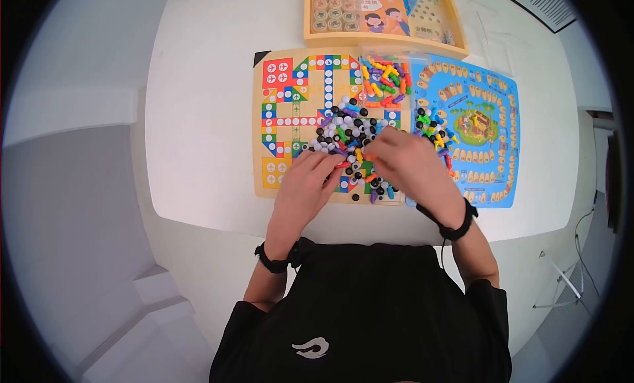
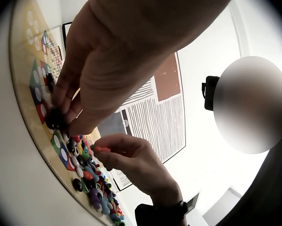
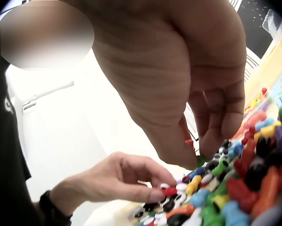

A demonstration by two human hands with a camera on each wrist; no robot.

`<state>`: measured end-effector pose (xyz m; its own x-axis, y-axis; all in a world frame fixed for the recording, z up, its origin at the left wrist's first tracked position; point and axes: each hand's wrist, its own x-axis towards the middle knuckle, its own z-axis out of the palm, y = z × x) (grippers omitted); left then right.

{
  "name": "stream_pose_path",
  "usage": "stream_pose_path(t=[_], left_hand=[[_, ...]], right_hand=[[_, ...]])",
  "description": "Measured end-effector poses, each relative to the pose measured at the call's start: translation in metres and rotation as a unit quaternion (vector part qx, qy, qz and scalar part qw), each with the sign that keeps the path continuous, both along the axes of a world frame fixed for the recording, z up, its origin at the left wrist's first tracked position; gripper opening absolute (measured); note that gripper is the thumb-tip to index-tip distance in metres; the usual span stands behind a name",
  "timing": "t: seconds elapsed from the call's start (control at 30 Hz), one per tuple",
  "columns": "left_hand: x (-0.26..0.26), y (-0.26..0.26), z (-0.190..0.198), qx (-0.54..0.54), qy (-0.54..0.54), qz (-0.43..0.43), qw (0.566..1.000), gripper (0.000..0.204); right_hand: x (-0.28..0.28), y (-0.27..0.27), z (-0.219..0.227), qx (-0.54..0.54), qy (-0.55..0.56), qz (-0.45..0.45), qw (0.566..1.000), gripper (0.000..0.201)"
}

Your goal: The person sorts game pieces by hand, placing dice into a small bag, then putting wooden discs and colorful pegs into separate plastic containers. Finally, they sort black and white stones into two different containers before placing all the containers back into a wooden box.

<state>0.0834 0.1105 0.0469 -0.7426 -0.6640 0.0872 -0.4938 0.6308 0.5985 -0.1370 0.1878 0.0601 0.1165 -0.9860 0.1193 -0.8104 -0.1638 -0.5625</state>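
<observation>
A heap of black and white round pieces (image 1: 357, 131) and coloured pawns lies on the board with plane symbols (image 1: 277, 122). At the heap's near left side, my left hand (image 1: 309, 185) has its thumb and forefinger at a red pawn (image 3: 169, 191), pinching it low among the pieces. My right hand (image 1: 411, 164) is over the heap's right side, thumb and fingers together around an orange-red pawn (image 2: 102, 149). A green piece (image 3: 200, 161) shows just below those fingertips in the right wrist view.
A clear box of coloured pawns (image 1: 386, 82) stands behind the heap. More pieces (image 1: 432, 129) lie to the right, beside the blue board (image 1: 498, 135). At the back, a wooden tray (image 1: 422, 45) holds round wooden pieces (image 1: 335, 10) and a booklet (image 1: 385, 16).
</observation>
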Motion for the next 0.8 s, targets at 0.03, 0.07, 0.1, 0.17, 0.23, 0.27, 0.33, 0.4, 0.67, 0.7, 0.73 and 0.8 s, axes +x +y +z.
stream_pose_path(t=[0.03,0.07,0.1,0.17,0.23,0.27,0.33,0.4,0.67,0.7,0.73,0.8], left_hand=[[0.0,0.0,-0.003,-0.012,0.015,0.003,1.0,0.021],[0.0,-0.001,-0.004,-0.024,0.03,0.004,0.999,0.022],[0.0,-0.001,-0.003,-0.023,0.031,0.001,0.999,0.022],[0.0,-0.002,-0.002,-0.018,0.028,0.005,0.999,0.027],[-0.002,-0.003,0.005,-0.014,0.02,0.005,1.0,0.029],[-0.002,-0.002,0.008,-0.01,0.012,0.011,1.0,0.032],[-0.001,-0.002,0.011,0.016,0.028,0.022,0.999,0.034],[0.001,-0.003,0.012,0.041,0.044,0.033,0.998,0.036],[-0.053,-0.038,0.024,-0.043,0.139,0.003,0.989,0.028],[-0.064,-0.044,0.021,-0.045,0.14,0.002,0.989,0.028],[-0.074,-0.05,0.018,-0.056,0.138,0.02,0.989,0.023],[-0.081,-0.053,0.019,-0.069,0.137,0.033,0.988,0.019]], right_hand=[[-0.008,-0.003,0.01,-0.002,-0.034,-0.037,0.999,0.02],[-0.015,-0.006,0.017,-0.003,-0.069,-0.075,0.995,0.021],[-0.02,-0.012,0.018,-0.003,-0.069,-0.077,0.995,0.021],[-0.029,-0.023,0.019,-0.082,-0.11,-0.156,0.978,0.02],[-0.034,-0.024,0.016,-0.114,-0.089,-0.168,0.975,0.022],[-0.037,-0.023,0.015,-0.145,-0.068,-0.176,0.971,0.024],[-0.045,-0.008,0.024,-0.095,-0.058,-0.149,0.982,0.024],[-0.048,0.011,0.027,-0.045,-0.048,-0.122,0.99,0.025],[-0.022,0.052,0.006,0.019,0.021,-0.015,0.999,0.014],[-0.018,0.052,0.001,0.002,0.05,-0.034,0.998,0.014],[-0.013,0.052,-0.005,0.001,0.051,-0.035,0.998,0.014],[-0.006,0.05,-0.011,-0.038,0.091,-0.084,0.992,0.011]])
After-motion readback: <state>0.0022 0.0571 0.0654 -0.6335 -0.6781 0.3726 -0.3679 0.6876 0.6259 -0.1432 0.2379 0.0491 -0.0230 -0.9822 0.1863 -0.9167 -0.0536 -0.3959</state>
